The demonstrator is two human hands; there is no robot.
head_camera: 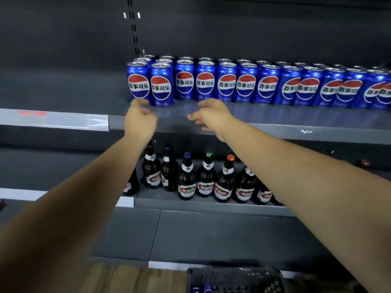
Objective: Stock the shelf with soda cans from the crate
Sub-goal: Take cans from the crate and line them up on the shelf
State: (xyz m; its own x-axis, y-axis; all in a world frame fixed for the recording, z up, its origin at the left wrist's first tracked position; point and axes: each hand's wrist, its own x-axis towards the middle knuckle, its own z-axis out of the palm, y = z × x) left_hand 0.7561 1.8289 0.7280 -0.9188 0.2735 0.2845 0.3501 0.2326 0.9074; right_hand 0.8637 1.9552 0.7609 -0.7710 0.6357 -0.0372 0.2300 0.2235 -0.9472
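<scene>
Several blue soda cans (204,83) stand in rows on the dark upper shelf (296,132), from the middle to the right edge. The two leftmost front cans (162,85) sit closest to the shelf's front. My left hand (140,117) hovers just in front of them, fingers loosely curled, holding nothing. My right hand (211,116) is beside it over the shelf's front, fingers relaxed and empty. The black crate (234,280) sits on the floor at the bottom, with a blue can (208,289) showing inside.
Several dark glass bottles (187,182) stand on the shelf below. The upper shelf's left part (63,92) holds no cans. A slotted upright (133,28) runs up the back wall. Wooden floor (118,278) shows at the bottom left.
</scene>
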